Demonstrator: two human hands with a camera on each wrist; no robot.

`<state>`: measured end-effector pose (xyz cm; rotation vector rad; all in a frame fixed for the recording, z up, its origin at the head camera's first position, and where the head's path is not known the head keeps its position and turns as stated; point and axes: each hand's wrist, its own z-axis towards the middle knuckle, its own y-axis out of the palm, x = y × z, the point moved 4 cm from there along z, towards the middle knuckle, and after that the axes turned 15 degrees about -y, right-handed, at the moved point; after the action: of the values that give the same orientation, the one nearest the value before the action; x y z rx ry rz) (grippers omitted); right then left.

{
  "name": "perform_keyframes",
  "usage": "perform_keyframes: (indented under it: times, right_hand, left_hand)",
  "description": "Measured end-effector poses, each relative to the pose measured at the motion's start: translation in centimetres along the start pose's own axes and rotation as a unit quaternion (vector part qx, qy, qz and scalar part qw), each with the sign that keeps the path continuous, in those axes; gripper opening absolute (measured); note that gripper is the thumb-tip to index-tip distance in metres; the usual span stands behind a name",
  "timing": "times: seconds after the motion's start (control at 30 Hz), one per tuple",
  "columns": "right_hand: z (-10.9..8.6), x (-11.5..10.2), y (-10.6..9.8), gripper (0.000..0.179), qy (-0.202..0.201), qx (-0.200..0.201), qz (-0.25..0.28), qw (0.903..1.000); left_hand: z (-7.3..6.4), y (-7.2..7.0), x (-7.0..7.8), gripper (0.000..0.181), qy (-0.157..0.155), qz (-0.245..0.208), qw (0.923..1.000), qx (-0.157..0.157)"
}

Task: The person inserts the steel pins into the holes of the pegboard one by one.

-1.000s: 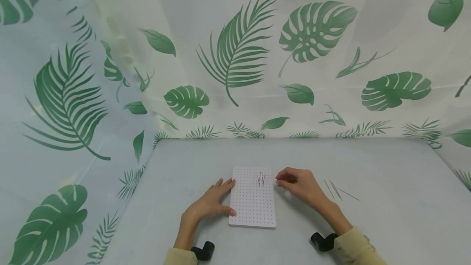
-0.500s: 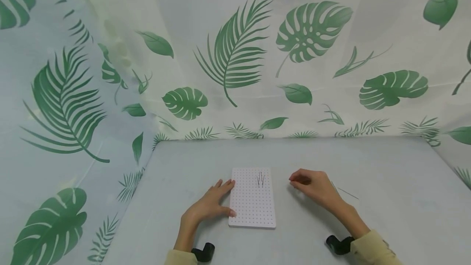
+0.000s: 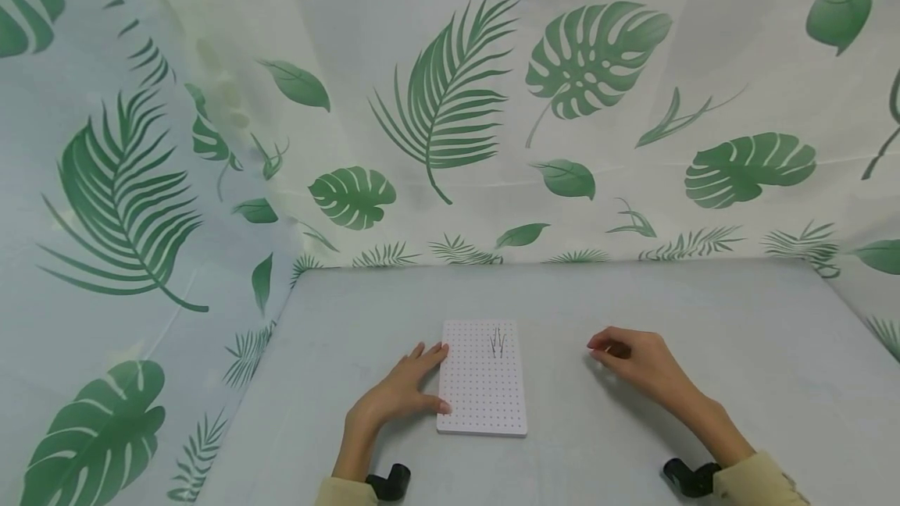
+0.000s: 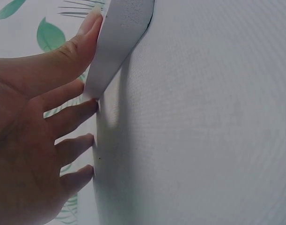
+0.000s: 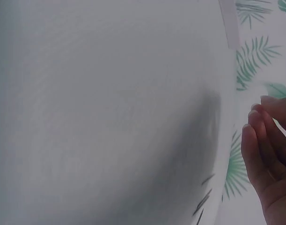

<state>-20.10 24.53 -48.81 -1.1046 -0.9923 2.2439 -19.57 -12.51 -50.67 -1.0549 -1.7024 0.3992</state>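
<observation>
A white pegboard (image 3: pixel 482 389) with rows of small holes lies on the table. Several thin dark sticks (image 3: pixel 498 343) stand in its upper right part. My left hand (image 3: pixel 401 385) rests along the board's left side, thumb and index fingertip on its edge. In the left wrist view the thumb (image 4: pixel 89 35) lies against the board's side wall (image 4: pixel 115 42), the other fingers stretched toward the table. To the right of the board, my right hand (image 3: pixel 643 361) hovers over the table, fingers loosely bent and nothing visible between them. The right wrist view shows loose thin sticks (image 5: pixel 202 202) near that hand.
The grey-white table (image 3: pixel 394 303) runs back to a white curtain (image 3: pixel 478 233) with green leaves. A black wrist camera (image 3: pixel 389 482) sits by the left sleeve, another black camera (image 3: pixel 691 479) by the right. In the head view the right hand and forearm hide the loose sticks.
My right hand has moved right, away from the board, and now covers the loose sticks seen earlier. The left hand and the board have stayed in place.
</observation>
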Motion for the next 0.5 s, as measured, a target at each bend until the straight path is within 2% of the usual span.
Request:
perform_keyframes:
  times: [0.13, 0.5]
  right_hand:
    - [-0.6, 0.6, -0.6, 0.012, 0.016, -0.014, -0.012, 0.9997]
    - [-2.0, 2.2, -2.3, 0.016, 0.029, -0.029, -0.025, 0.9989]
  left_hand:
    - [0.1, 0.0, -0.1, 0.095, -0.001, 0.001, 1.0000, -0.001]
    - [0.1, 0.0, -0.1, 0.095, 0.004, 0.000, 1.0000, -0.002]
